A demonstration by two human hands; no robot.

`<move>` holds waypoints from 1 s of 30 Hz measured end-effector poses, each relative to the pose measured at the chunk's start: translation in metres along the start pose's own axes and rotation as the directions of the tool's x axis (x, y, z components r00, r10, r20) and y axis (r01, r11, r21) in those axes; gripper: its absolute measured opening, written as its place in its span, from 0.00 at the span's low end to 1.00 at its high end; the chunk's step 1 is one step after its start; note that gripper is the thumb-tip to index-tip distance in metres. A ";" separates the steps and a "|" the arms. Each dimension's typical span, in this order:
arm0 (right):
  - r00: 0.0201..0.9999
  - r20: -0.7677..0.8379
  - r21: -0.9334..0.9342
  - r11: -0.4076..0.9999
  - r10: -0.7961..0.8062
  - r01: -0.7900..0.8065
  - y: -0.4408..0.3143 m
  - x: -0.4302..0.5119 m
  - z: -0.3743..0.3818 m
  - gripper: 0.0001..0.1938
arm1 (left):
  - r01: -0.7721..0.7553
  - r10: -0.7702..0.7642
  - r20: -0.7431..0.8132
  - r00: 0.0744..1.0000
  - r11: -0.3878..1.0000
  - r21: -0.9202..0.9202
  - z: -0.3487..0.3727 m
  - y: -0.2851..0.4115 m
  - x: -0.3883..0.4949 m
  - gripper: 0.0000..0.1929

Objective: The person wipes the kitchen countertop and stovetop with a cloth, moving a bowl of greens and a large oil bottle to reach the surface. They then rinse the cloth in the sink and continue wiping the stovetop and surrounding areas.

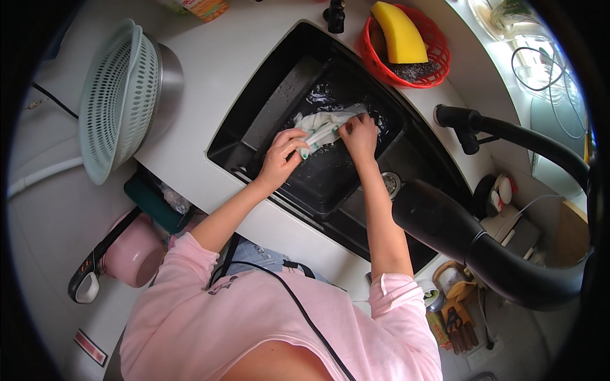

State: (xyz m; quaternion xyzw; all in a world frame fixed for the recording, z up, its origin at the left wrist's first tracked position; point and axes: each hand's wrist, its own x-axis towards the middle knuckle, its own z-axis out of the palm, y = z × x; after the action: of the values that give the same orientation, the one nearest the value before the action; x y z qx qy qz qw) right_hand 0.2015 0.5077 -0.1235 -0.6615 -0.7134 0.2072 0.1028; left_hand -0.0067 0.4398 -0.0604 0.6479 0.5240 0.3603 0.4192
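Observation:
A wet white cloth (325, 125) with green marks lies bunched in a black rectangular basin (314, 190) inside the black sink (226, 140). My left hand (284, 155) grips the cloth's near left part, with fingers curled over it. At the cloth's right end, my right hand (360, 137) pinches a fold between thumb and fingers. Water glistens in the basin around the cloth. The sink drain (391, 185) shows just right of my right forearm.
Above the sink's right side hangs a black faucet (438, 219). A red plastic basket (441, 57) holds a yellow sponge (402, 35) and a metal scourer (413, 70). On the left counter, a pale green colander (116, 105) leans against a steel bowl (169, 85).

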 end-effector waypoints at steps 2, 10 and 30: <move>0.989 0.134 -0.011 0.998 0.060 -0.059 -0.004 0.000 -0.002 0.14 | -0.045 0.041 0.116 0.992 0.998 0.034 -0.001 -0.008 0.003 0.03; 0.971 0.194 -0.211 0.961 -0.139 0.180 -0.013 0.005 0.029 0.16 | -0.208 0.044 0.277 0.960 0.774 0.598 0.038 -0.054 0.025 0.14; 0.885 0.139 0.720 0.568 0.444 -0.398 0.034 -0.034 -0.058 0.14 | -0.634 -0.686 0.693 0.222 0.438 0.637 0.034 -0.021 0.001 0.14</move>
State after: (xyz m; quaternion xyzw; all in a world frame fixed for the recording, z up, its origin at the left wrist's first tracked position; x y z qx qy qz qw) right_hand 0.2602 0.4842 -0.0823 -0.7202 -0.3882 0.4735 0.3262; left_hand 0.0160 0.4369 -0.0926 0.8073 0.2452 -0.4838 0.2326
